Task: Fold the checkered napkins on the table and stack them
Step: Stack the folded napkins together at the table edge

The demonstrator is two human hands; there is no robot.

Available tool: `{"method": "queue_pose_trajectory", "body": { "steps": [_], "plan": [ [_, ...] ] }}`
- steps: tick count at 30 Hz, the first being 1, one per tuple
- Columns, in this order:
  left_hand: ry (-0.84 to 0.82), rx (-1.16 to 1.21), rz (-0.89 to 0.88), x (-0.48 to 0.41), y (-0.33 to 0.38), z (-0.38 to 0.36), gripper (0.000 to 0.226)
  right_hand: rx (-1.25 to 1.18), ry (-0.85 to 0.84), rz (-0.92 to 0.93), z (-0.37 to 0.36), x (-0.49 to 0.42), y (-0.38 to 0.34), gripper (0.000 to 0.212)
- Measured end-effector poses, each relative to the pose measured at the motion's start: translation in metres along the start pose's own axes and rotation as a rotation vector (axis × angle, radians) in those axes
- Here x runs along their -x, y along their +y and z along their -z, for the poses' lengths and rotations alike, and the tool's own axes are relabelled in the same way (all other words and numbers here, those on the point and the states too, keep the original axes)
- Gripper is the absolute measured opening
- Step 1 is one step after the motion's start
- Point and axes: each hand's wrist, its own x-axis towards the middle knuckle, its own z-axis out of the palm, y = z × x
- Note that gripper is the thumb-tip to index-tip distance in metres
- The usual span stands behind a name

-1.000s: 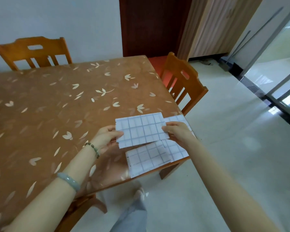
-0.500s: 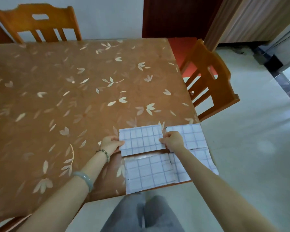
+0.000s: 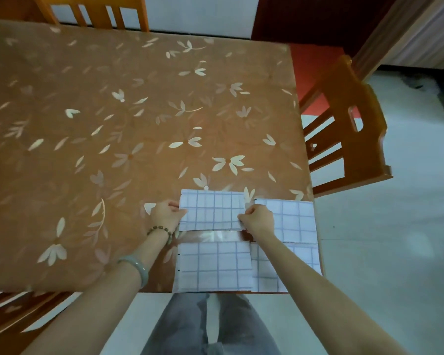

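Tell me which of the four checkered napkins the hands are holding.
The far-left napkin: the left hand pinches its left edge, the right hand its right edge. No hand grips the other three.

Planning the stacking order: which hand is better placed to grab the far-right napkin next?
Right, probably. The right hand pinches the right edge of the held napkin, next to the far-right napkin; the left hand grips the opposite edge, farther off.

Your left hand [image 3: 166,216]: fingers curled, pinching left edge of upper-left napkin [image 3: 212,211] | your right hand [image 3: 258,219]: fingers curled, pinching its right edge | your left forearm [image 3: 118,285], right forearm [image 3: 300,272]: bare, stretched forward, converging.
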Motion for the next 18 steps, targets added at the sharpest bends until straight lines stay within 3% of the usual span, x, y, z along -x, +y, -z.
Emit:
{"method": "queue_pose_trajectory", "body": {
  "steps": [3,5,7,9,11,14,18],
  "plan": [
    [0.053,-0.055,-0.043,0.005,-0.001,0.001,0.046,0.064,0.017,0.069,0.005,0.0,0.005,0.02],
    [0.135,-0.224,-0.146,0.01,-0.002,0.004,0.05,0.087,0.065,0.154,0.013,-0.001,0.009,0.019],
    [0.149,-0.353,-0.29,0.014,-0.003,0.006,0.047,0.119,0.168,0.346,0.019,-0.002,0.017,0.015],
    [0.041,-0.373,-0.391,0.015,-0.003,0.004,0.049,0.244,0.258,0.617,0.019,-0.006,0.028,0.018],
    [-0.068,-0.378,-0.419,0.011,-0.004,0.001,0.056,0.401,0.191,0.759,0.016,-0.013,0.034,0.034],
    [-0.135,-0.338,-0.364,0.001,0.003,-0.003,0.061,0.583,-0.016,0.756,0.016,-0.019,0.02,0.063],
    [-0.161,-0.387,-0.338,-0.012,0.013,-0.005,0.058,0.736,-0.085,0.743,0.015,-0.033,0.005,0.056]
  ]
}}
